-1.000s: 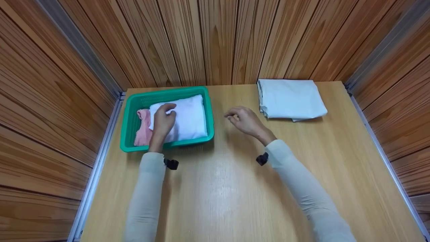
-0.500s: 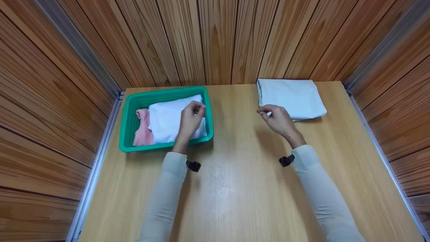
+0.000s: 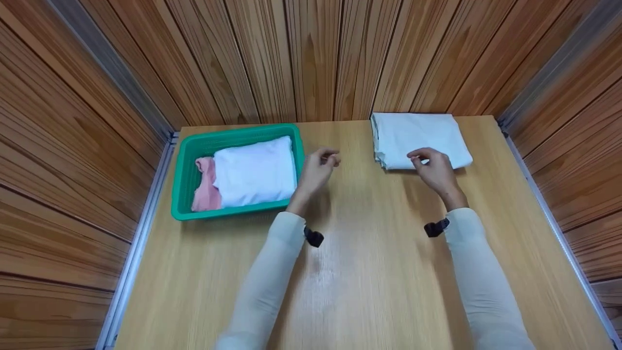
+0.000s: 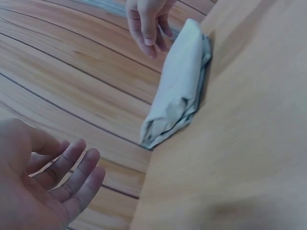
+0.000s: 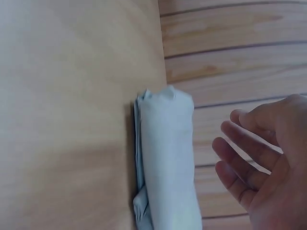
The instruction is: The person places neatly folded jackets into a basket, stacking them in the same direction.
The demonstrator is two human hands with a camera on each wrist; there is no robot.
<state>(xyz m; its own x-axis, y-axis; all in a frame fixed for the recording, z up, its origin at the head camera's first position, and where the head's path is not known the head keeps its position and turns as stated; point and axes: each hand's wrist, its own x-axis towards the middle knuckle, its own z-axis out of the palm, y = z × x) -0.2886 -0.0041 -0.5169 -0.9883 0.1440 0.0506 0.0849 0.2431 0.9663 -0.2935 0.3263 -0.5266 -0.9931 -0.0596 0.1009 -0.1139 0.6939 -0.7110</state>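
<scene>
A folded pale cloth (image 3: 418, 133) lies at the back right of the table, its layered folds showing along one side in the left wrist view. My right hand (image 3: 435, 170) hovers over its front edge, fingers loosely bent and holding nothing. Just right of the green basket (image 3: 233, 212) is my left hand (image 3: 316, 172), in the air with relaxed, slightly curved fingers and nothing in them. Inside the basket sit a folded white towel (image 3: 255, 170) and, to its left, a crumpled pink cloth (image 3: 207, 187).
Wood-plank walls stand behind the table (image 3: 359, 282) and on both sides. Metal rails (image 3: 138, 253) run along the table's left and right edges. A small black camera (image 3: 313, 237) is strapped at each wrist.
Both hands have moved right. The left has gone from over the towel to beyond the basket's right rim; the right has come from mid-table to the pale cloth. Basket and cloths stay put.
</scene>
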